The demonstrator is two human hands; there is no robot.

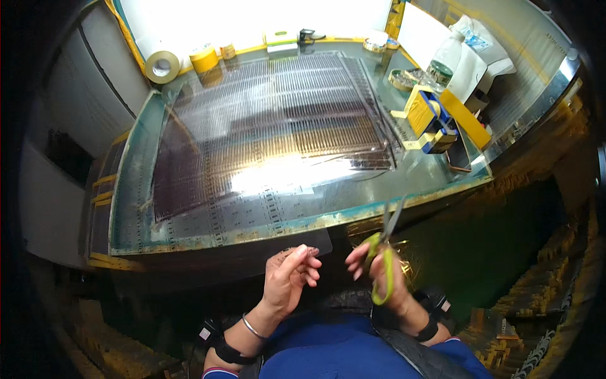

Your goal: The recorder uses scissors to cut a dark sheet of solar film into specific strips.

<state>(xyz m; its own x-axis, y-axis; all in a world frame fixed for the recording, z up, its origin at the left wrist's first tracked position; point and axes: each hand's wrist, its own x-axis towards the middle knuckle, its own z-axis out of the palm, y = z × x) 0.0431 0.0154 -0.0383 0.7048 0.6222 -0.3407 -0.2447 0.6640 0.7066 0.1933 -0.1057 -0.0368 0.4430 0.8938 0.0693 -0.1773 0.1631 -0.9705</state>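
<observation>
Nearest: blue cloth (328,354) at lower edge, dark strap (423,357) across it, both matte.

Left hand (287,278): raised palm-up below table edge, fingers loosely curled, thumb and fingertips pinching the near edge of a thin clear plastic strip (312,243). Strip flat, rounded corner, faint dark print; overhanging the table's near edge. Thin metal bangle (252,328) and black band (227,350) on that wrist.

Right hand (379,275): closed around the lime-green loop handles of scissors (386,249). Blades grey metal, narrow, slightly parted, pointing up toward table edge. Scissors just right of strip, not touching it. Black band (429,328) on that wrist too.

Middle: table (136,215) with glossy glass-like top, greenish, yellowed worn rim. Large sheet (271,126) lying flat over most of it: translucent film, fine rows of dark brownish lines, ribbed look, strong glare patch near front. Loose thin wire-like curves near sheet's right front corner, kind not clear.

Right of sheet: blue-and-yellow tape dispenser (432,120), blocky, yellow tape tails hanging off. Long yellow bar (467,117) beside it. Dark flat slab (457,155) at rim, possibly a phone, cannot tell.

Far: clear plastic bottle (445,60), white sheets (429,28) behind, shallow round tin (401,79). Far left: tape rolls, one tan and wide (162,66), one yellow (204,58), one small (227,50). Small items along far rim blown out by backlight, not identifiable.
</observation>
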